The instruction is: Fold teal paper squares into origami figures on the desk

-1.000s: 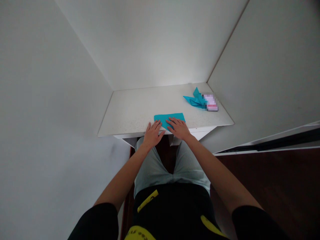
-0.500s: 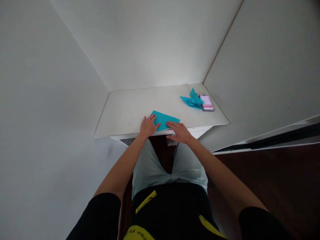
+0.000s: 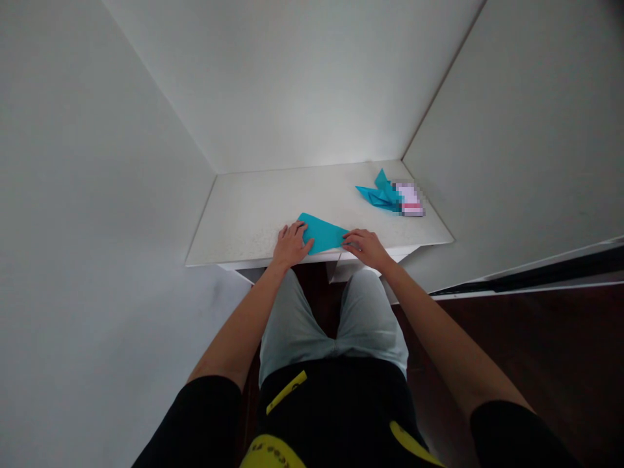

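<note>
A blue sheet of paper [image 3: 322,235] lies on the white table [image 3: 258,201] at the front edge, around the middle of its length, slanting so that its left end reaches farther toward the back edge than its right end. The left hand [image 3: 291,244] rests on the paper's left end, palm down, fingers a little apart and thumb spread out near the paper's lower side. The right hand [image 3: 365,247] is at the paper's right end, its fingers close together and bent, fingertips touching the tip; whether they pinch it, I cannot tell. Toward the back right corner of the table, well apart from both hands, lies a folded blue paper [image 3: 385,196] with pointed ends. Just beside it, near the right edge, is a pale flat item [image 3: 410,199], blurred too much to make out.
</note>
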`<state>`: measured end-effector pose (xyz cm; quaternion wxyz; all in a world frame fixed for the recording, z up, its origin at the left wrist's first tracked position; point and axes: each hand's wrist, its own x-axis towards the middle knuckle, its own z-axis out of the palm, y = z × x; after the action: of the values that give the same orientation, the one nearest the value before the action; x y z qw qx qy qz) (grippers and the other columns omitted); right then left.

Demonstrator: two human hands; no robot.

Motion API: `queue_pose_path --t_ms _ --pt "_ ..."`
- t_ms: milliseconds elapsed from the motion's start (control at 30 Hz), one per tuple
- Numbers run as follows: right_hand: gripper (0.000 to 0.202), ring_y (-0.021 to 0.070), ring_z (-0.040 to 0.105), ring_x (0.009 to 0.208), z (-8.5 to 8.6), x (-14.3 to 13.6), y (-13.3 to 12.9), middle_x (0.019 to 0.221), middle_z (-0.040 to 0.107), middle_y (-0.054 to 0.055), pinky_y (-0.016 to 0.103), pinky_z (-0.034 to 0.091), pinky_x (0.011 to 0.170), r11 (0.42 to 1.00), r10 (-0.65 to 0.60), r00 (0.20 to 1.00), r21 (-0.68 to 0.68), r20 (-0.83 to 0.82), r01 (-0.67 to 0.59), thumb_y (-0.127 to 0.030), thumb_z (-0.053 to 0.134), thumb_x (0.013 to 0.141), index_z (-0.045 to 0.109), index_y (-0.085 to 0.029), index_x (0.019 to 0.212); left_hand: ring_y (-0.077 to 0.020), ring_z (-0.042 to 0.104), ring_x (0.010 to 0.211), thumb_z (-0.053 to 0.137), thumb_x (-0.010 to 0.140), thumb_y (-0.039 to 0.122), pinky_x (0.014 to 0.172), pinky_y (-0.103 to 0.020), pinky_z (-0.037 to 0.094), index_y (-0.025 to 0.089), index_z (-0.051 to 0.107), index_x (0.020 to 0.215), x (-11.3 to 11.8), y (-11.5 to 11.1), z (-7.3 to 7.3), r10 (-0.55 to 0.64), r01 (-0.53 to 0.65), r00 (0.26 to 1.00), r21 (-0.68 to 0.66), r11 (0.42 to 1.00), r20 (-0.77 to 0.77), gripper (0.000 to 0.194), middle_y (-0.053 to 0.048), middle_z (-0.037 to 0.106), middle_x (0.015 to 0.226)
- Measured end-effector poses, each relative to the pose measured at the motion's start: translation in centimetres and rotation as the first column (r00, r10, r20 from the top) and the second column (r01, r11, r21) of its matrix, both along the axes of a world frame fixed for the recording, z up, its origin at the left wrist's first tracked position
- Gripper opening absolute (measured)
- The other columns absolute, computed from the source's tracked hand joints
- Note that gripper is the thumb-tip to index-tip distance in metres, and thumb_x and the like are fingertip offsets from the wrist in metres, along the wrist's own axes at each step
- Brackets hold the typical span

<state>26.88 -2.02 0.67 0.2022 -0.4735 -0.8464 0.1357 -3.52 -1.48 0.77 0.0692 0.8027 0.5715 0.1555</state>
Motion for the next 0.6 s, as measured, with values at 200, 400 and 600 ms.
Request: queue_pose_path --t_ms 200,400,600 --pt "0.018 0.0281 0.066 0.106 0.0 -0.8 1.9 0.117 0.074 0.01 0.041 0.049 0.095 0.992 -0.106 0.994 -0.062 0.027 0.108 -0.037 0.067 0.103 0.081 -0.025 0.106 -0.0296 0.046 0.157 0.052 0.109 0.046 0.136 -0.052 0.024 0.022 0.054 0.158 -0.2 0.1 -0.1 -0.003 0.003 1.0 0.0 1.0 0.001 0.054 -0.013 0.052 0.167" --pt "0.018 0.0343 0.061 0.115 0.5 -2.1 2.2 0.121 0.07 0.013 0.044 0.046 0.094 0.956 -0.291 0.951 -0.01 0.101 0.293 -0.04 0.071 0.101 0.079 -0.025 0.109 -0.0313 0.049 0.153 0.058 0.107 0.046 0.134 -0.053 0.027 0.022 0.058 0.154 -0.1 -0.1 -0.1 -0.003 0.002 1.0 0.031 1.0 0.028 0.053 -0.014 0.055 0.164" --pt "0.015 0.0299 0.065 0.101 0.7 -1.8 1.8 0.106 0.074 0.012 0.042 0.047 0.091 0.96 -0.278 0.953 0.017 0.117 0.278 -0.03 0.062 0.105 0.073 -0.021 0.11 -0.031 0.063 0.129 0.049 0.112 0.039 0.118 -0.052 0.045 0.025 0.076 0.129 -0.4 0.1 -0.3 -0.008 -0.002 0.991 0.082 0.997 0.133 0.034 -0.011 0.071 0.141"
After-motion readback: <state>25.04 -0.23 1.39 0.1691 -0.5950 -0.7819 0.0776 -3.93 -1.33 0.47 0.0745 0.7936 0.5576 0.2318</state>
